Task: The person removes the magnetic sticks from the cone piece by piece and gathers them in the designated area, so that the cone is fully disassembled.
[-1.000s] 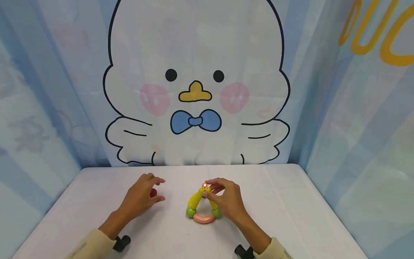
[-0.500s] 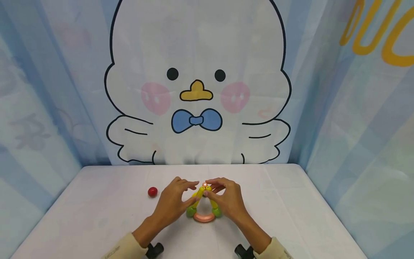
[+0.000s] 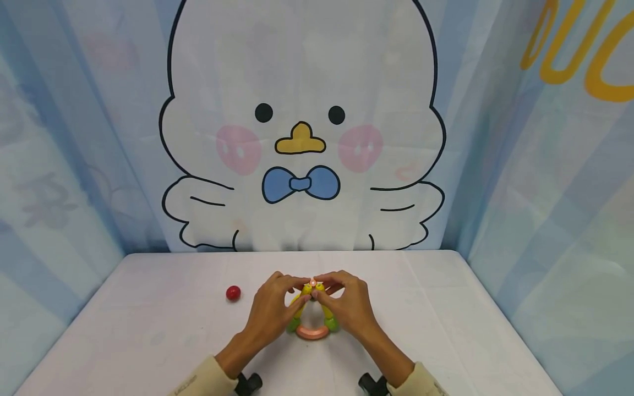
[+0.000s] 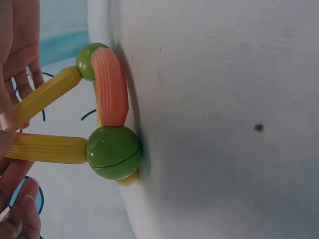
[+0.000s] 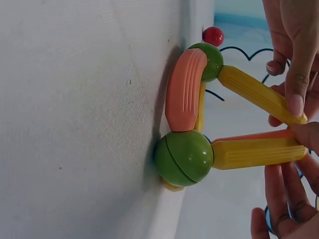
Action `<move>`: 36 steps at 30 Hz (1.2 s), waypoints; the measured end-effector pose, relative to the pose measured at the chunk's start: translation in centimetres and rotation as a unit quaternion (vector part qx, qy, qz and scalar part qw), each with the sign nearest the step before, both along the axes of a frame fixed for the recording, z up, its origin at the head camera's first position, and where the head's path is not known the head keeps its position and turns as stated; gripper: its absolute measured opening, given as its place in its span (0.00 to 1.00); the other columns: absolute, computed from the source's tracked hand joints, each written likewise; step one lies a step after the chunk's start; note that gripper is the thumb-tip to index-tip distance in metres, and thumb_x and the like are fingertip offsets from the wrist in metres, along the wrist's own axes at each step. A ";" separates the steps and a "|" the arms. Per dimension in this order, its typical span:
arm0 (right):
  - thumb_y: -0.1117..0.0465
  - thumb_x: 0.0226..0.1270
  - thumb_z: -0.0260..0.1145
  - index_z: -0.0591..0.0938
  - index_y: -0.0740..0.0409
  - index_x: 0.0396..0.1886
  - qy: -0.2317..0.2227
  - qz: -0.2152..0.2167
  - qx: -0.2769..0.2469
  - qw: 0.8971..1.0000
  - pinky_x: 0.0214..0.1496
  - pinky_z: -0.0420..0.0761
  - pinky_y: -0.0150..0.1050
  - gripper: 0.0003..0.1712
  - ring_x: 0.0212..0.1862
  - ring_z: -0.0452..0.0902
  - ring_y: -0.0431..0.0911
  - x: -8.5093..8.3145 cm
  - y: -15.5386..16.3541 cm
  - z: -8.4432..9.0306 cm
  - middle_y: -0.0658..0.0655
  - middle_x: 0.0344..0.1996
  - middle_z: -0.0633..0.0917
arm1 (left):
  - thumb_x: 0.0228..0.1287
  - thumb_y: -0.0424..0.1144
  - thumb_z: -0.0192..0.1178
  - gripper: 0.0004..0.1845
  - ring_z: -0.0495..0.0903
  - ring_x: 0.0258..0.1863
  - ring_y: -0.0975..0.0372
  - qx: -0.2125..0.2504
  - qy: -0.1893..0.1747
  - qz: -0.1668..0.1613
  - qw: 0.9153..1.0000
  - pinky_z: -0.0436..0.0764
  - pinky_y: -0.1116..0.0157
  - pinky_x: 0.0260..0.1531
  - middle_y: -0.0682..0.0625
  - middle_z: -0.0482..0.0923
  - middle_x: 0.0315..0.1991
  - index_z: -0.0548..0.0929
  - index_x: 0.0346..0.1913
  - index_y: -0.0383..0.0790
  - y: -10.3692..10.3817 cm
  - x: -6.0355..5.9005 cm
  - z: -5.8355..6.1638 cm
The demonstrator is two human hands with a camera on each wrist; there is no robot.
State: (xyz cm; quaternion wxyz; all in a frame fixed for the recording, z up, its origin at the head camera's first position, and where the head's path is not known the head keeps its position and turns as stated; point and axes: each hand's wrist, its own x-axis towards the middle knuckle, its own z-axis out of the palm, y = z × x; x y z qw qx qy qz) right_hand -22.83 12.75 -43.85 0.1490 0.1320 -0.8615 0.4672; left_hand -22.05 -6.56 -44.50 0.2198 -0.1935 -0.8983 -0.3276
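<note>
A small toy frame [image 3: 312, 313] stands on the white table [image 3: 421, 308]: two yellow rods [image 5: 256, 152] lean together over two green balls [image 5: 184, 158], with a pink curved piece [image 5: 183, 89] between the balls. A small orange tip [image 3: 313, 282] shows at the peak. My left hand [image 3: 296, 290] pinches the top of the left rod, and its fingers [image 4: 10, 124] lie against both rods. My right hand [image 3: 326, 290] pinches the top of the right rod, its fingertips [image 5: 295, 102] resting on it. A red ball [image 3: 233, 293] lies loose on the table, left of my left hand.
A cloth backdrop [image 3: 302, 126] printed with a cartoon chick closes off the far side, and blue curtains hang at both sides. The table's far edge [image 3: 297, 253] meets the backdrop. Black wrist-camera mounts [image 3: 247, 382] show near the lower edge.
My left hand left the red ball on the table and moved right to the frame's peak, where it now pinches the left rod. My right hand stayed at the peak.
</note>
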 end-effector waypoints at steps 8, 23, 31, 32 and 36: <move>0.58 0.63 0.82 0.93 0.45 0.42 0.008 -0.016 0.010 1.000 0.41 0.86 0.31 0.09 0.37 0.83 0.39 -0.1 -0.2 0.0 0.45 0.35 0.87 | 0.61 0.41 0.79 0.18 0.80 0.40 0.60 0.014 -0.007 -0.007 1.000 0.77 0.69 0.38 0.56 0.91 0.40 0.92 0.55 0.48 -0.1 0.3 0.2; 0.54 0.62 0.82 0.93 0.42 0.40 0.030 -0.014 0.016 0.999 0.36 0.81 0.31 0.08 0.34 0.83 0.40 -0.2 0.0 -0.1 0.43 0.32 0.86 | 0.62 0.42 0.79 0.15 0.77 0.41 0.65 0.018 -0.021 0.026 0.999 0.80 0.69 0.39 0.58 0.89 0.39 0.92 0.52 0.50 -2.3 1.0 0.8; 0.55 0.61 0.83 0.93 0.42 0.40 0.022 -0.019 0.016 0.999 0.35 0.81 0.31 0.08 0.35 0.82 0.40 -0.2 -0.1 0.0 0.44 0.32 0.86 | 0.60 0.38 0.80 0.15 0.77 0.39 0.67 0.004 -0.004 0.041 0.999 0.79 0.71 0.34 0.61 0.88 0.38 0.91 0.49 0.52 -4.5 1.5 0.6; 0.55 0.61 0.83 0.93 0.42 0.40 0.020 -0.019 0.015 1.000 0.35 0.81 0.30 0.08 0.35 0.82 0.40 -0.1 -0.1 0.0 0.44 0.32 0.86 | 0.59 0.38 0.80 0.15 0.77 0.39 0.67 0.000 -0.004 0.043 0.999 0.78 0.71 0.34 0.61 0.87 0.38 0.91 0.48 0.52 -4.8 1.6 0.6; 0.56 0.61 0.83 0.93 0.42 0.40 0.021 -0.013 0.011 1.000 0.35 0.80 0.30 0.08 0.35 0.83 0.41 -0.1 -0.1 0.0 0.45 0.31 0.86 | 0.59 0.38 0.80 0.14 0.77 0.39 0.65 -0.018 -0.028 0.055 0.998 0.78 0.71 0.35 0.61 0.87 0.38 0.91 0.47 0.52 -5.9 2.1 0.7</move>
